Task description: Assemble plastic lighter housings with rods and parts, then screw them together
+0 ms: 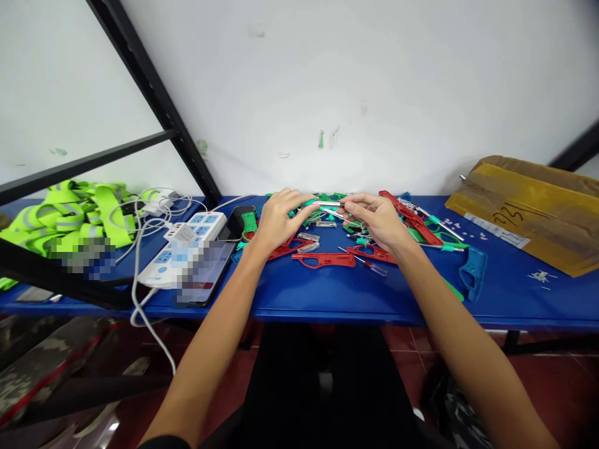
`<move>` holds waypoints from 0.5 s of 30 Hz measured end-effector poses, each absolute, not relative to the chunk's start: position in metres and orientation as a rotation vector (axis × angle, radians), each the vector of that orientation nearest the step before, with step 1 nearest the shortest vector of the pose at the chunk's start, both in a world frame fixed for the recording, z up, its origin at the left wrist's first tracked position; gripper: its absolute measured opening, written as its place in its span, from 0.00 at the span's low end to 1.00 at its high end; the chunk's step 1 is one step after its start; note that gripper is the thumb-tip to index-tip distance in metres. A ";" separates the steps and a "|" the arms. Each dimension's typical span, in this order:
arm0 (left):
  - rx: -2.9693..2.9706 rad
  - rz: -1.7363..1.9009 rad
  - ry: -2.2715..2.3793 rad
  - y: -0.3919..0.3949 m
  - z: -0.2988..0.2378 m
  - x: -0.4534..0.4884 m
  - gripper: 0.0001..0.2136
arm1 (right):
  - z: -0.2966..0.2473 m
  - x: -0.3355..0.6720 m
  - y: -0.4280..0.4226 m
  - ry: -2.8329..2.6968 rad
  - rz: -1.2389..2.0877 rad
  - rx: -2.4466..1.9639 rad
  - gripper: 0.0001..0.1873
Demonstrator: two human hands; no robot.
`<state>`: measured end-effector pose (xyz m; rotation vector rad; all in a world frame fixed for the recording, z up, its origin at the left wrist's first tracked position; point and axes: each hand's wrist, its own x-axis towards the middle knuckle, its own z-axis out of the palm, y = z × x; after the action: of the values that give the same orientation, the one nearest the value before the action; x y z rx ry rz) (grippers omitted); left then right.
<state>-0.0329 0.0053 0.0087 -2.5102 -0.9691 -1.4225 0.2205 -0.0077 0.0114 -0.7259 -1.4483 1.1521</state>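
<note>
While left fingers (299,200) and right fingers (359,209) pinch its ends, the metal tube (327,203) spans between

Held rod (329,203) — bright metal, smooth. Red casing (324,259) and blue casing (473,273): moulded plastic, smooth, low sheen. Screwdriver (377,269): metal shaft, clear glossy plastic handle. Surface (322,296): smooth, glossy — looks like painted metal. Carton (547,212): cardboard under shiny tape, paper label (496,231) on it. Power strip (161,269): smooth white plastic. Phone (214,271): glossy screen. Straps (105,206): cloth, greyish bands with a sheen. Shelf frame (150,84): matt, metal-looking. Wall (327,93): matt paint, scuffed in spots.
</note>
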 end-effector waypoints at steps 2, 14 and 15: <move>-2.512 -1.423 -0.949 0.005 0.008 -0.032 0.15 | 0.012 0.220 -0.008 -1.447 1.174 -0.729 0.21; -2.495 -1.449 -0.978 0.002 0.006 -0.024 0.15 | 0.011 0.223 -0.009 -1.602 1.133 -0.800 0.20; -2.498 -1.448 -0.988 0.002 0.006 -0.024 0.15 | 0.012 0.223 -0.010 -1.612 1.124 -0.797 0.20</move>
<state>-0.0237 0.0019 0.0061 -2.4984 -0.9877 -1.4484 0.2227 -0.0097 0.0119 -0.7974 -1.6124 1.1241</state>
